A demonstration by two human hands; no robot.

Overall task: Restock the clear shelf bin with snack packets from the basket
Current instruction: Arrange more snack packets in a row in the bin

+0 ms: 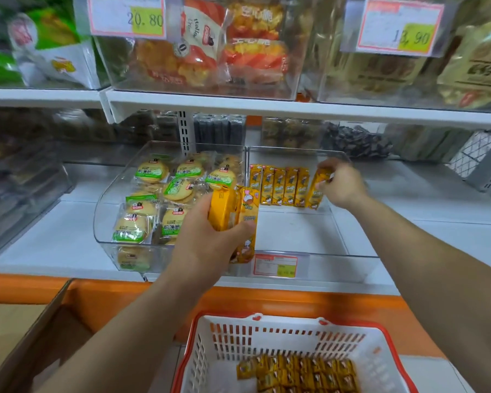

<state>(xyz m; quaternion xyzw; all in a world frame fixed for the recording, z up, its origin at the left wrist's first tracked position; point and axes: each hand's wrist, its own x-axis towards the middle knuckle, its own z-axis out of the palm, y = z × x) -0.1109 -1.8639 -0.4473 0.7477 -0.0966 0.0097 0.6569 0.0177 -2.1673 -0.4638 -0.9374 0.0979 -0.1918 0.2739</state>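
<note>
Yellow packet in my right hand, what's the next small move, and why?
Probably stand the yellow packet against the end of the row and let go: the right hand pinches it just right of that row at the back of the clear bin, and the left hand grips a stack of more.

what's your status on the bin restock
Left hand grips spare packets. Right hand stands a packet at row end in bin. Basket holds more. Path clear.

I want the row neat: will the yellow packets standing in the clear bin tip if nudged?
Probably yes: the yellow packets stand narrow and upright, side by side. Likely light too: the left hand holds several together.
</note>
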